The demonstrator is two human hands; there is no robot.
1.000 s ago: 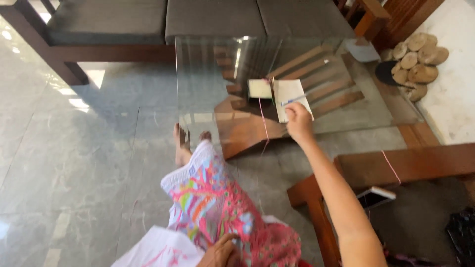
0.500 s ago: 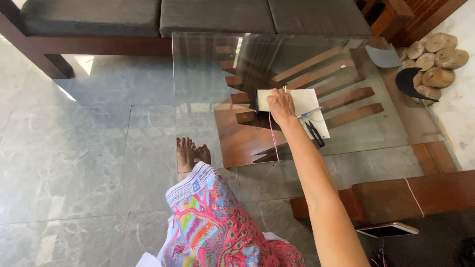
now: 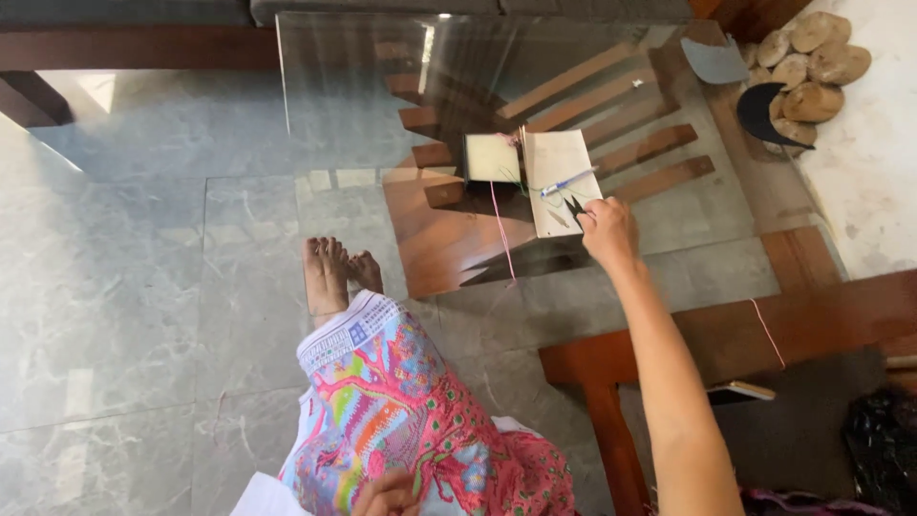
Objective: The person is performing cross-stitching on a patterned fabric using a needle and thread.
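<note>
Reaching across the clear glass tabletop [image 3: 363,115], you are extending your right hand [image 3: 607,229] to the lower right corner of the open cream-paged booklet [image 3: 559,180] lying near the centre of the frame, and your fingers are curling together around the small black thread snips [image 3: 574,207] resting at that corner; the blades are still lying on the page, so by my reading the pick-up is only starting. Just above the snips, a blue-barrelled pen [image 3: 565,182] is lying slantwise on the right page, untouched, and a thin pink thread [image 3: 501,229] is trailing from the booklet's spine down toward the near edge of the glass, with nothing cut as far as I can tell. Your left hand [image 3: 384,494] is resting at the bottom edge of the frame on the bright pink patterned fabric [image 3: 401,411] over your lap, fingers loosely bent; whether they are pinching the cloth I cannot tell. Under the glass, a brown slatted wooden base [image 3: 592,105] is showing through. Around you, grey marble floor tiles [image 3: 143,287] are filling the left of the frame, a dark wooden bench [image 3: 793,320] is running along the lower right, and round cut log slices [image 3: 812,62] are piling up at the upper right.
</note>
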